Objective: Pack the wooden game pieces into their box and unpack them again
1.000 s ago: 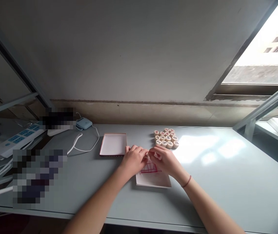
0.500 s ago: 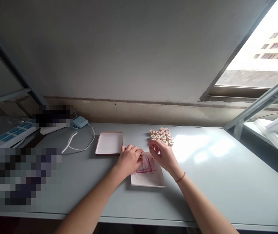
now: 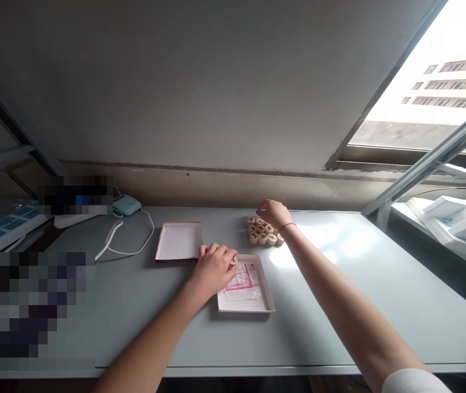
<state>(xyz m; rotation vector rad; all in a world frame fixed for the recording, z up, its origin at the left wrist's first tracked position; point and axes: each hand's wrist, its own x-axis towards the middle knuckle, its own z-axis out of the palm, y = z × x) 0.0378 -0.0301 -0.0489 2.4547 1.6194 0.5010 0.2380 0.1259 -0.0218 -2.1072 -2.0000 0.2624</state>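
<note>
A round wooden Chinese chess piece (image 3: 233,260) with a character on its face is gripped in the fingers of my left hand (image 3: 213,270). This hand is over the left side of a shallow white box (image 3: 266,300). Inside the box lies a folded clear sheet with red lines (image 3: 241,279). My right hand (image 3: 274,213) is above the far side of a block of Chinese chess pieces (image 3: 262,238), its fingers curled downward. Whatever those fingers hold is hidden, and the hand covers some of the back pieces.
A second shallow box part (image 3: 179,240), white inside with a red edge, lies left of my left hand. Farther left are a white cable (image 3: 150,232), a light blue device (image 3: 127,204) and a power strip (image 3: 4,229). A wall (image 3: 200,185) stands behind the desk.
My right hand has gone from beside the box up and away to the back of the chess pieces. My left hand keeps its piece over the box. The view has shifted slightly.
</note>
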